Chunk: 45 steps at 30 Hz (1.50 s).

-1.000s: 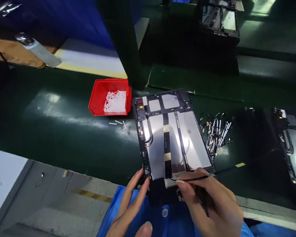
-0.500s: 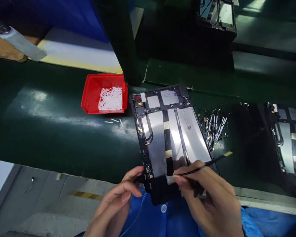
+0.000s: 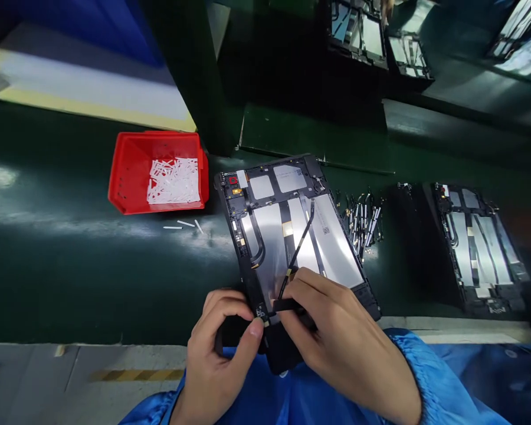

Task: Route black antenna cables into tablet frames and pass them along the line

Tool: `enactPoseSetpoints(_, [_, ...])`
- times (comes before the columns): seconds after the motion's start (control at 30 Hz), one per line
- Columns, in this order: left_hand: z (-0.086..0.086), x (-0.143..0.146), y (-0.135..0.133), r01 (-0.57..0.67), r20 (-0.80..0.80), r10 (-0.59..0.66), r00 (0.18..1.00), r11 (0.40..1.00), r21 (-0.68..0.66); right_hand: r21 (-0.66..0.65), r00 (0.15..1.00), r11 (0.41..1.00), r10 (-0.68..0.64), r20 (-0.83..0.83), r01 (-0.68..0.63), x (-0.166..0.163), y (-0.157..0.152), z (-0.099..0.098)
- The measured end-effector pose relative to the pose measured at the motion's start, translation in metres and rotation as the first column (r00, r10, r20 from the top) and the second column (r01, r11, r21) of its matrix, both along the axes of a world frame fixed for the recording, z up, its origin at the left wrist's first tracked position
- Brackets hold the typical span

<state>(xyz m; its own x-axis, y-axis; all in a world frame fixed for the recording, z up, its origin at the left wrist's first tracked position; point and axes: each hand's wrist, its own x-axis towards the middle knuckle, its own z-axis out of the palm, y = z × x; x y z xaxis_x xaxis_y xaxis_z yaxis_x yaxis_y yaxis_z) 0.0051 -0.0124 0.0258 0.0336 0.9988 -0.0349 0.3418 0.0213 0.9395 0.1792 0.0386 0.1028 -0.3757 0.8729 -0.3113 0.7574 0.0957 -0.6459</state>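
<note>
An opened tablet [image 3: 292, 236] lies back-side up on the dark green belt, silver battery cells and black flex strips showing. My left hand [image 3: 223, 354] is closed on the tablet's near left corner, thumb on top. My right hand [image 3: 340, 336] pinches a thin black flex cable [image 3: 298, 251] at its lower end; the cable runs up and to the right over the battery. Both sleeves are blue.
A red bin [image 3: 133, 171] of small white strips stands to the left, a few strips loose on the belt beside it. A pile of small cables [image 3: 363, 221] lies right of the tablet. Another opened tablet [image 3: 478, 248] lies further right; more tablets [image 3: 363, 29] sit at the back.
The cable in my right hand swung from pointing right off the tablet to lying up across the battery. My left hand closed onto the tablet's corner. The view shifted right.
</note>
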Motion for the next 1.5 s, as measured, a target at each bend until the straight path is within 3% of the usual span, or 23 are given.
enactPoseSetpoints(0.37, [-0.001, -0.001, 0.006, 0.020, 0.023, -0.020, 1.000, 1.000, -0.002, -0.044, 0.997, 0.996, 0.074, -0.011, -0.074, 0.000, -0.003, 0.000])
enactPoseSetpoints(0.73, [0.000, -0.003, 0.004, 0.024, 0.009, -0.024, 1.000, 0.999, -0.028, -0.013, 1.000, 1.000, 0.019, 0.020, -0.018, -0.006, -0.009, 0.000])
enactPoseSetpoints(0.9, [0.001, -0.001, 0.004, 0.042, -0.058, -0.040, 0.998, 0.999, 0.032, 0.010, 1.000, 1.000, -0.006, 0.014, 0.006, -0.007, -0.011, -0.003])
enactPoseSetpoints(1.03, [0.001, -0.005, 0.011, 0.131, -0.157, -0.108, 0.982, 0.981, 0.144, 0.019, 1.000, 0.999, 0.030, 0.008, -0.030, -0.006, -0.009, -0.002])
enactPoseSetpoints(1.17, [-0.004, -0.012, 0.017, 0.208, -0.131, -0.200, 0.971, 0.977, 0.051, 0.051, 0.987, 0.986, 0.158, 0.026, -0.159, -0.003, -0.007, 0.002])
enactPoseSetpoints(1.27, [-0.008, -0.015, 0.018, 0.192, -0.099, -0.190, 0.977, 0.981, 0.010, 0.047, 0.975, 0.975, 0.217, 0.040, -0.219, -0.004, -0.009, 0.004])
enactPoseSetpoints(1.4, [-0.007, -0.015, 0.016, 0.135, -0.077, -0.130, 0.989, 0.989, 0.068, 0.100, 0.978, 0.973, 0.208, -0.002, -0.207, -0.012, -0.018, -0.003])
enactPoseSetpoints(1.5, [-0.004, -0.014, 0.008, 0.115, 0.029, -0.114, 0.993, 0.992, -0.046, 0.175, 0.993, 0.979, 0.114, -0.028, -0.108, -0.014, -0.026, -0.013])
